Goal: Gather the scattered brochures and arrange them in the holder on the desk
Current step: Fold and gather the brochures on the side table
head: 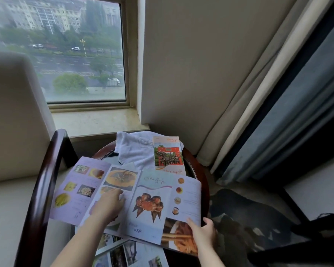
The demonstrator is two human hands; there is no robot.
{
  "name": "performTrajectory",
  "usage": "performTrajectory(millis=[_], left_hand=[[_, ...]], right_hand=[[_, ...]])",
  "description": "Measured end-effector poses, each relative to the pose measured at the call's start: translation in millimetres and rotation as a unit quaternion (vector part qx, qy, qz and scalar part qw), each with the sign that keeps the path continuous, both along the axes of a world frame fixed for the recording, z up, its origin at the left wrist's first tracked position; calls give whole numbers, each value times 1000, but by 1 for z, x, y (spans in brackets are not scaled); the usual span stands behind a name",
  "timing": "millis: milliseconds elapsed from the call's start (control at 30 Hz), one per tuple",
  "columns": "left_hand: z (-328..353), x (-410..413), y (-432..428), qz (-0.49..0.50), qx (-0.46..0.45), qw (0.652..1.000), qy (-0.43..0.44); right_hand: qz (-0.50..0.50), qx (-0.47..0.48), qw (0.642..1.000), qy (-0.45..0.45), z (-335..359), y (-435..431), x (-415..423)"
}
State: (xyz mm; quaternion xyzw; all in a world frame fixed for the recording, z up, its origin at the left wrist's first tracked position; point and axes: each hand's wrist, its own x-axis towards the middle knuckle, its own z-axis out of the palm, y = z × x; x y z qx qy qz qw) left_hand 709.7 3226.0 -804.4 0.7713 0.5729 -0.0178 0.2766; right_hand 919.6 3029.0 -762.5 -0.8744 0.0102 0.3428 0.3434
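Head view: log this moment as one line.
left hand presses orange-dish brochure | right hand grips crab brochure edge | holder unseen

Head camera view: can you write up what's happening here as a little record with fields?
Place: round dark table beside an armchair, by a window
Papers: open food brochures overlapping; narrow red-gate leaflet lying partly on a white towel
Left hand: fingers pressing on a food page
Right hand: pinching the crab brochure at its right edge
Holder: not visible in this view
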Motion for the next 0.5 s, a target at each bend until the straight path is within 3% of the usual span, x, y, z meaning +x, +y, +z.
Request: performTrajectory(millis=[133,267,400,500], left_hand=[[10,22,-20,11,-16,999,-32],[25,53,-46,47,-10,995,-91],[54,69,-57,118,-181,953,-213],[74,73,-58,165,-242,927,-237]], right_hand=[[44,-20,999,2,-3,-5,11],[6,80,992,98,9,0,9],[-6,164,975,148,42,11,0],[-6,227,951,211,69,22,-14]])
